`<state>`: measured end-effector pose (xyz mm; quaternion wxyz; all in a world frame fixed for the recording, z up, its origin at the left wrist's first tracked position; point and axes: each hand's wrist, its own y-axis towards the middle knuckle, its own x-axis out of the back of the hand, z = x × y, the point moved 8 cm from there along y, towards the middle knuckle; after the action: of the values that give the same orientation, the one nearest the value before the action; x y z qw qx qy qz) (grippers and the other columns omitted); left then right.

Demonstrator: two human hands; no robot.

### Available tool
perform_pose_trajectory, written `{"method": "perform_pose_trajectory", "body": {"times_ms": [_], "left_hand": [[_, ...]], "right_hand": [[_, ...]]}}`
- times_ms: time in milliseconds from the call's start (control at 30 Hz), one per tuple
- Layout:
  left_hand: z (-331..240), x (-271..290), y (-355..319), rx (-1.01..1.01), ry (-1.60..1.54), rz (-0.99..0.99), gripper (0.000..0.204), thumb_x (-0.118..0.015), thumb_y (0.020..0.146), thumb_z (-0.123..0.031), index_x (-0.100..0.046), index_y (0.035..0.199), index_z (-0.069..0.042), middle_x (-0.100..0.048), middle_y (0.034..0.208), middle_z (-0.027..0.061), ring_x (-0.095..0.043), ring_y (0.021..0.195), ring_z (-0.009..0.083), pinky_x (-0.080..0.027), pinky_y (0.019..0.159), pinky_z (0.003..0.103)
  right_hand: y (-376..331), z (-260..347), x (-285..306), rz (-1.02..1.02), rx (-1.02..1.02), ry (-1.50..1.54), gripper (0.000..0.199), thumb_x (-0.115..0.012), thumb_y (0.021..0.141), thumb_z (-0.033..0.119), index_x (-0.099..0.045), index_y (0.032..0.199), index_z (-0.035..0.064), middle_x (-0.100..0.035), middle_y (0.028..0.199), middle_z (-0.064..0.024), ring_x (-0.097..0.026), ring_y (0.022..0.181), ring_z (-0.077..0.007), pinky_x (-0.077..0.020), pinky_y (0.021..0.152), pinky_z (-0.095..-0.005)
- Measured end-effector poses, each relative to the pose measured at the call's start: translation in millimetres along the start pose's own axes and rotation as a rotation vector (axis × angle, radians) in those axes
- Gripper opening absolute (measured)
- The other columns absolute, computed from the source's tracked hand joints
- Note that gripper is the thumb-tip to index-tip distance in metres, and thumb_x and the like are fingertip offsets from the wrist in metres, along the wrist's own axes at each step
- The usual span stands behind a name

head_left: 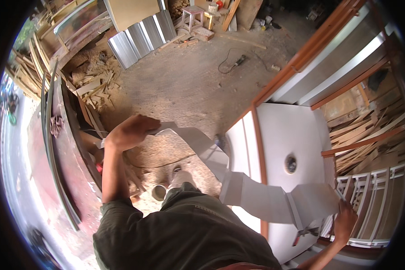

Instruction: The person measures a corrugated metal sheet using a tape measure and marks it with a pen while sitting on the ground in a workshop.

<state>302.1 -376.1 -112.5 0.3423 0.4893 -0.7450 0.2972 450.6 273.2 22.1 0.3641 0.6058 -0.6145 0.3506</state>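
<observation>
A long strip of bent, ribbed grey sheet metal (256,193) stretches across in front of my body. My left hand (132,131) is raised and closed on its left end. At the far right, my right hand (345,222) grips the other end by its edge. The strip sags between the hands and passes over a white panel (279,128) with a dark round fitting (291,164) in it. A small tool with a red tip (297,240) shows below the strip near my right hand; its kind is unclear.
Brown framing (258,153) edges the white panel, with metal sheeting (328,67) beyond. Wood strips (357,139) and a white slatted rack (378,202) stand right. Leftward are a worn reddish board (72,148) and scrap wood (94,87). A corded power tool (240,60) lies on the floor.
</observation>
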Motion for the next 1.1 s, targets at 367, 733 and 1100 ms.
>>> {"method": "perform_pose_trajectory", "body": {"times_ms": [367,733,1100], "left_hand": [[158.8,206.9,-123.1,0.349,0.291,-0.237,0.036,-0.057,0.087,0.005,-0.069,0.122,0.001,-0.071,0.118,0.0208,-0.068,0.111,0.0362,-0.05,0.101,0.039],[264.5,231.9,-118.3,0.712,0.229,-0.247,0.028,-0.054,0.087,0.003,-0.07,0.11,0.003,-0.063,0.093,0.0315,-0.073,0.087,0.0361,-0.052,0.075,0.04],[348.2,228.1,87.8,0.937,0.253,-0.147,0.018,-0.074,0.08,-0.011,-0.073,0.092,0.002,-0.065,0.085,0.0288,-0.067,0.084,0.044,-0.05,0.074,0.048]], "right_hand": [[235.3,284.4,74.2,-0.043,0.373,0.282,0.014,-0.058,0.091,0.005,-0.07,0.099,0.0027,-0.067,0.09,-0.0158,-0.069,0.083,-0.0351,-0.0553,0.075,-0.0448],[481.7,509.1,1.7,0.138,0.49,0.513,0.018,-0.059,0.084,0.003,-0.077,0.086,0.0072,-0.072,0.09,-0.0192,-0.069,0.092,-0.0395,-0.0531,0.082,-0.0485],[825.4,572.3,-55.2,0.253,0.428,0.509,0.016,-0.069,0.084,0.014,-0.08,0.093,0.0072,-0.075,0.098,-0.0175,-0.072,0.094,-0.036,-0.0552,0.087,-0.0427]]}}
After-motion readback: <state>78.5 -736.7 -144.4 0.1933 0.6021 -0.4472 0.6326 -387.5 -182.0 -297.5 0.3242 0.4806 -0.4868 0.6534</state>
